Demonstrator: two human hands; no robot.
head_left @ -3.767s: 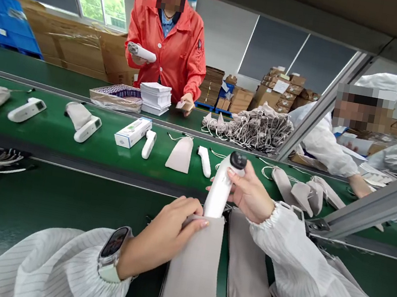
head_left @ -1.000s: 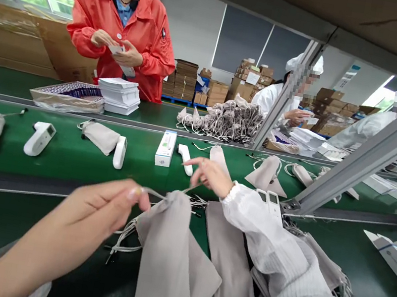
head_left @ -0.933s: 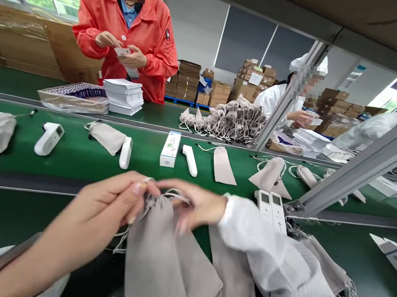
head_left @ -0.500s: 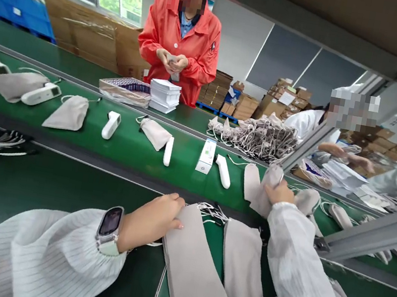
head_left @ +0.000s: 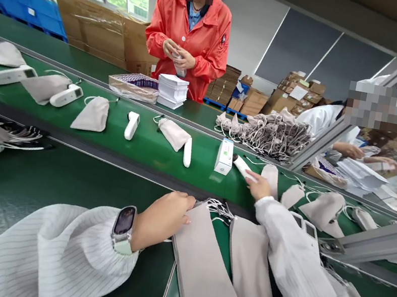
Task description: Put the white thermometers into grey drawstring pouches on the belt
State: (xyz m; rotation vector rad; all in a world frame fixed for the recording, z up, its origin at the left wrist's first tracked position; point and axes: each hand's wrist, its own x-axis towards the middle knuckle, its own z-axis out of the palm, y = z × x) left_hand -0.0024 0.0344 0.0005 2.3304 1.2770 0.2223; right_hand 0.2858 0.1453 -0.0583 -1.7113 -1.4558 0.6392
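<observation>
My left hand (head_left: 164, 222), with a watch on its wrist, is closed at the corded top end of a stack of flat grey drawstring pouches (head_left: 208, 278). Its thumb rests on the top pouch; the other fingertips are partly hidden. Over the green conveyor belt, my right hand (head_left: 261, 186) grips the lower end of a white handheld thermometer (head_left: 243, 167), which is tilted. Left of that thermometer stands a small white and blue box (head_left: 224, 156). One grey pouch (head_left: 270, 177) lies just behind my right hand, and another pouch (head_left: 292, 196) lies to its right.
More thermometers (head_left: 132, 125) and pouches (head_left: 92, 114) lie along the belt (head_left: 151, 153). Beyond it are a paper stack (head_left: 172, 91), a tray (head_left: 133, 87) and a pouch heap (head_left: 268, 132). A metal post (head_left: 334, 131) rises at right. A co-worker in red (head_left: 190, 34) holds something small.
My right hand has let go of a grey pouch on the belt, moved left and taken hold of the thermometer, whose lower end has swung up. My left hand stays on the pouch stack.
</observation>
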